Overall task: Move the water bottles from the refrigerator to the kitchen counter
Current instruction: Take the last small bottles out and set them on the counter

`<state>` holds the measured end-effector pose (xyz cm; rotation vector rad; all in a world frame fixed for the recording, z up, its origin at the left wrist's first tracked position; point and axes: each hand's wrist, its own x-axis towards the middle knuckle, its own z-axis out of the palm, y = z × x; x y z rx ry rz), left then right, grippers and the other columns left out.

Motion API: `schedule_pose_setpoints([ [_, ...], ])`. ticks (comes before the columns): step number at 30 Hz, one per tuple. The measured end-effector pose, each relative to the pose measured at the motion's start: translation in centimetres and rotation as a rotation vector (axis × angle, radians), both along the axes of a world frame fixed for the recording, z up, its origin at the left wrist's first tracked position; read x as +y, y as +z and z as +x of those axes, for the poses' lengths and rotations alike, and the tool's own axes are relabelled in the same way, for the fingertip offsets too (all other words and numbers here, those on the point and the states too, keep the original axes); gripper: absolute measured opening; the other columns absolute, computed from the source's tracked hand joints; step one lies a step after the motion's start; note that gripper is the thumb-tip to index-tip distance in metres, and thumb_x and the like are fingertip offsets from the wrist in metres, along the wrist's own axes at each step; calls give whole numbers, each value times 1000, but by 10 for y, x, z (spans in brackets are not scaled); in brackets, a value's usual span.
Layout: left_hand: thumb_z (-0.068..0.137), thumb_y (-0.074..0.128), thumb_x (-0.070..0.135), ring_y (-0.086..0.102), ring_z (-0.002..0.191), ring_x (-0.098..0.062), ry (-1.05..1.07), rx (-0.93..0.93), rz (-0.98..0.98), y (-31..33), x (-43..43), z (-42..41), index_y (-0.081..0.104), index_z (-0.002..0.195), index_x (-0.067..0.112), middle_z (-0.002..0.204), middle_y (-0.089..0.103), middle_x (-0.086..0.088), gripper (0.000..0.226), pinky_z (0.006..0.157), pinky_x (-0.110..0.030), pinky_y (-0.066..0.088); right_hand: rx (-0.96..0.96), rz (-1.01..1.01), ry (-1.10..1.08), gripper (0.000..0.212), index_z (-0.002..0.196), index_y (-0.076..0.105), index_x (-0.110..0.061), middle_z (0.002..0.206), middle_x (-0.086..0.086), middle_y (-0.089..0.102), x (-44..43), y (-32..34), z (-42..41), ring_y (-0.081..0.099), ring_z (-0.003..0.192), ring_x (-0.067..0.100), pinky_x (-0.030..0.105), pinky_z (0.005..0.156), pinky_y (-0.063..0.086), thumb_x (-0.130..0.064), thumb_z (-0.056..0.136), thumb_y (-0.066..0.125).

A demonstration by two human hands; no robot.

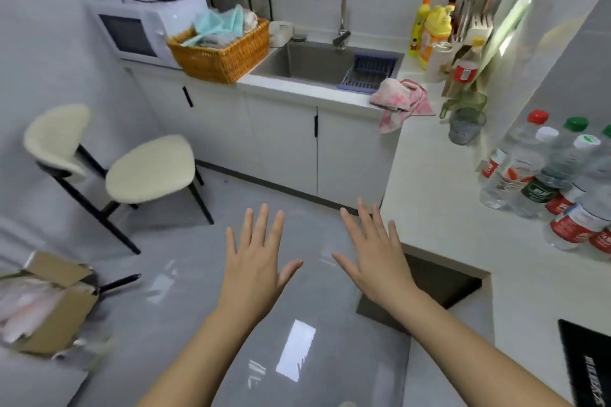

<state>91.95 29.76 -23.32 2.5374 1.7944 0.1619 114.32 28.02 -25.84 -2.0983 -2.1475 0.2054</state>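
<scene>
Several clear water bottles (545, 175) with red, white and green caps stand clustered on the white kitchen counter (436, 195) at the right edge of the view. My left hand (256, 261) and my right hand (373, 258) are held out flat over the grey floor, palms down, fingers spread, holding nothing. My right hand is just left of the counter's edge, well apart from the bottles. No refrigerator is in view.
A sink (317, 66) with a tap lies at the back, a wicker basket (221, 49) and microwave (139, 30) to its left. A pink towel (401, 99) and cups (466, 124) lie on the counter. Two cream stools (148, 168) and a cardboard box (43, 304) stand at left.
</scene>
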Motion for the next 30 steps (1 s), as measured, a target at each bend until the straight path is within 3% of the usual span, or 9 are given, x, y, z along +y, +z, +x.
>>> schedule_pose_setpoints([
  [6,87,18,68,-6,150,-29,200,13,8,4,-46,-118,9,156,20,164,0,-7,85,118,-54,5,12,47,224,78,153,-15,-33,162,1,-23,-3,7,-121,-25,148,25,47,120,-8,-60,98,33],
  [10,84,9,70,-14,149,-27,288,26,13,6,-85,-204,2,156,21,163,-7,-6,87,119,-54,3,10,71,298,77,154,-12,-32,162,1,-23,-24,12,-214,-24,148,25,49,122,-3,-59,98,33],
  [15,83,8,70,-10,150,-27,367,3,48,17,-130,-297,6,156,20,164,-3,-7,88,119,-54,8,1,99,376,75,155,-12,-32,162,1,-23,-53,21,-315,-24,148,25,49,122,-4,-59,99,31],
  [21,80,-1,71,-15,149,-25,492,-10,72,24,-167,-385,-2,156,23,163,-10,-4,90,119,-50,-2,-1,121,504,74,155,-12,-33,162,0,-23,-72,35,-410,-23,149,24,46,120,-6,-59,99,30],
  [30,86,10,69,-16,149,-24,627,-57,87,17,-185,-465,2,157,22,164,-9,-3,86,118,-51,-1,-24,150,699,73,155,-9,-33,163,0,-18,-60,30,-505,-18,150,26,47,121,-3,-59,99,31],
])
